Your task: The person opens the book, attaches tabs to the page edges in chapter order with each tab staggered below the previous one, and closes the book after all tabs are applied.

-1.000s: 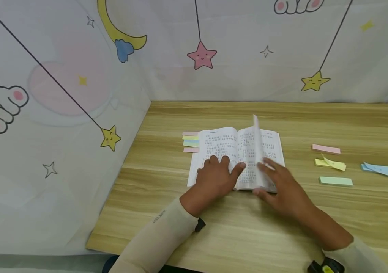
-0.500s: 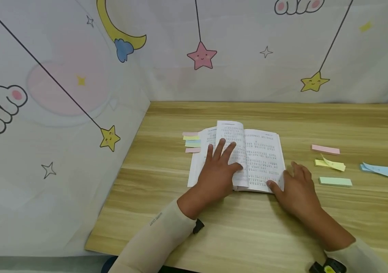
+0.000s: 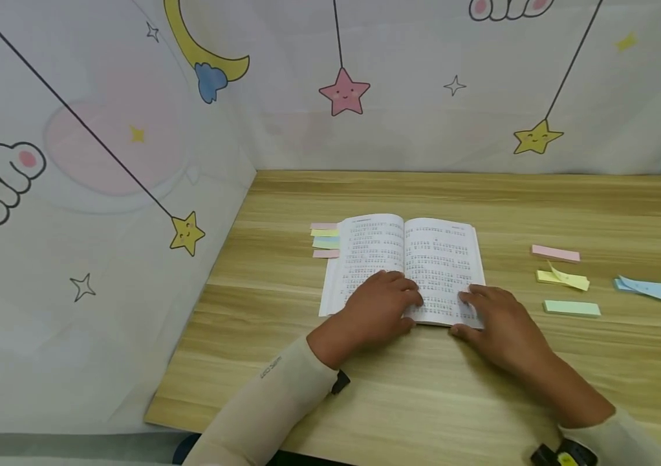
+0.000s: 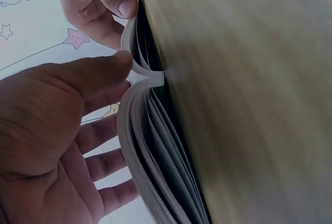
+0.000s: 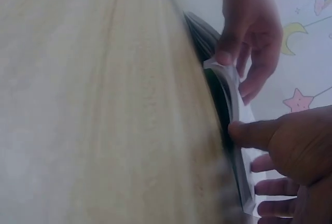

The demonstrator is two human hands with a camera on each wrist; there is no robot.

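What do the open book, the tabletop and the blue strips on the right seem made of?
Open book: matte paper, judging by its thin printed leaves, splayed at the edge. Tabletop: wood-grained with a faint sheen; could be solid wood or laminate. Blue strips: matte, probably thin paper, as one end curls up, though plastic film is possible.

Head view: book print too small to read; right sleeve cut off at bottom, cartoon animal at left.
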